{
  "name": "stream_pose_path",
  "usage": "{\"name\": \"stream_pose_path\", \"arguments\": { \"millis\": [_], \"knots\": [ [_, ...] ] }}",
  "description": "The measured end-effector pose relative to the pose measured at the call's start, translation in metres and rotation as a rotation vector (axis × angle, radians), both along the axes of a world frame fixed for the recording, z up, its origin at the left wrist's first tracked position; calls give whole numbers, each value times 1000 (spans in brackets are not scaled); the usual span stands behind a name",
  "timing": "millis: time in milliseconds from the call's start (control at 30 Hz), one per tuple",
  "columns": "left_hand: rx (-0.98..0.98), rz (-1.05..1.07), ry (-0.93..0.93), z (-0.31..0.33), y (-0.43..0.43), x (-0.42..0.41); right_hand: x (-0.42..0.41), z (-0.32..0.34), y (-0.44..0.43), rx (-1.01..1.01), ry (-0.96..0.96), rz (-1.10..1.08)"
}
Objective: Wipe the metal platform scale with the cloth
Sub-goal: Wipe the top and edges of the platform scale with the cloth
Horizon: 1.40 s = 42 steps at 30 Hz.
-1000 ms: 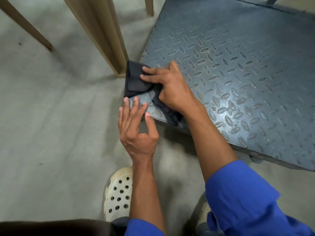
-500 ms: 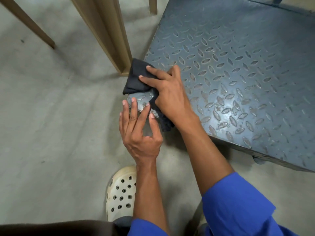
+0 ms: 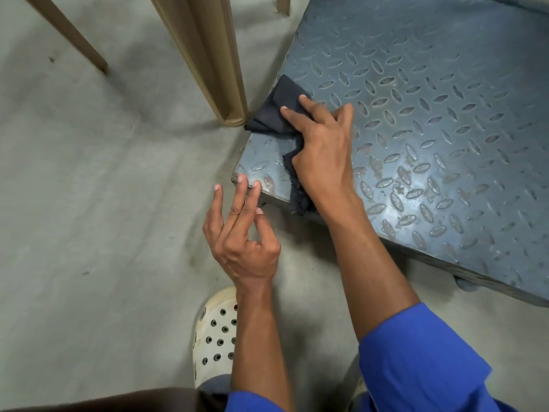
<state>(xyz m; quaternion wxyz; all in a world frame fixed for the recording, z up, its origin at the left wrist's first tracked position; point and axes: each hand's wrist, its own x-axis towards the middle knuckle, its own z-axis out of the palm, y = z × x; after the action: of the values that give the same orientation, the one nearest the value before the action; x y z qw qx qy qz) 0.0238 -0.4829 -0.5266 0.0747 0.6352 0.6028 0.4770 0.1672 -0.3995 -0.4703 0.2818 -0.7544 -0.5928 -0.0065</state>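
The metal platform scale (image 3: 430, 120) is a grey-blue tread plate that fills the right half of the head view, low above the floor. A dark folded cloth (image 3: 274, 110) lies on its near left corner, with one end hanging over the front edge. My right hand (image 3: 322, 147) presses flat on the cloth, fingers stretched toward the left edge. My left hand (image 3: 242, 233) hovers beside the corner, fingers relaxed, with two fingertips touching the corner's rim.
A tan wooden leg (image 3: 208, 60) stands right beside the scale's left edge, close to the cloth. A thinner slanted leg (image 3: 68, 34) is at far left. My pale perforated clog (image 3: 215, 337) rests on the grey concrete floor (image 3: 89, 218).
My right hand slid the cloth farther along the left edge, away from me, baring the corner. My left hand drew back from the corner, its thumb folding in.
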Motion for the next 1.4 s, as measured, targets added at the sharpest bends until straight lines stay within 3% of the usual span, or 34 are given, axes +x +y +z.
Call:
{"name": "stream_pose_path", "arguments": {
  "millis": [200,433,633,833,967,1100,1267,1400],
  "knots": [
    [14,21,37,-2,7,-4,-7,5,29,-33,-128,242],
    [-70,-91,135,7,4,-18,-15,-1,18,-26,-17,27],
    [-342,-305,382,26,-6,-37,-41,14,-18,-97,4,-55],
    [-366,-458,564,19,4,-61,-41,15,-15,-116,2,-81],
    [-273,-477,552,17,10,-71,-40,13,-18,-97,27,-117],
    [-306,-450,502,17,3,-68,-44,13,-28,-102,70,-148],
    [-235,-386,387,14,6,-67,-49,5,-42,-89,79,177],
    [-149,-345,346,17,13,-65,-32,6,-54,-79,94,-51]
  ]
}}
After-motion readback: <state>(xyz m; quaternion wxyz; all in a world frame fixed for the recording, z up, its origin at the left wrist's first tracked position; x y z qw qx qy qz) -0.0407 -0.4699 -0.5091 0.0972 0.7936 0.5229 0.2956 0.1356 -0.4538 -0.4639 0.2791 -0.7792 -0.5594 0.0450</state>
